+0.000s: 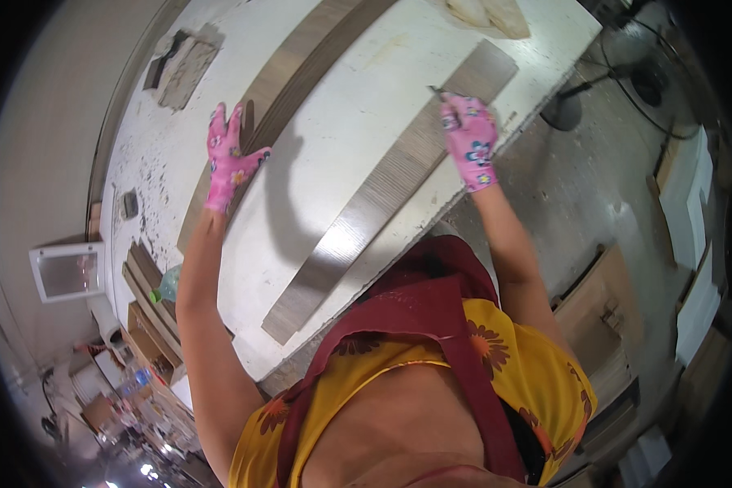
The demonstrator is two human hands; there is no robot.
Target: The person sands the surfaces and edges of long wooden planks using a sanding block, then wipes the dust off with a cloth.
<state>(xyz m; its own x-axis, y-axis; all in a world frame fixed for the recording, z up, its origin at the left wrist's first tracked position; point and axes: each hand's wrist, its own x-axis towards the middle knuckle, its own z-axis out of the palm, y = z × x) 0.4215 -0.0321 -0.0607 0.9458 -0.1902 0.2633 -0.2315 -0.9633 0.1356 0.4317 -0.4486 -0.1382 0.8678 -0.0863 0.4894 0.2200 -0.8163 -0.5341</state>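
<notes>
A long grey wood-grain strip [382,191] lies diagonally on the white worktable [333,138]. My right hand [470,142], in a pink flowered glove, rests on the strip's far part and grips a small dark tool [437,92] whose tip touches the strip. My left hand [229,159], in the same kind of glove, has its fingers spread and lies flat on a stack of similar brown strips [301,69] at the table's far side. It holds nothing.
A grey slab piece [185,71] and a pale sheet [488,15] lie at the table's far corners. Boards and boxes [150,317] stand at the left, a fan stand [569,106] and stacked panels [610,325] on the concrete floor at the right.
</notes>
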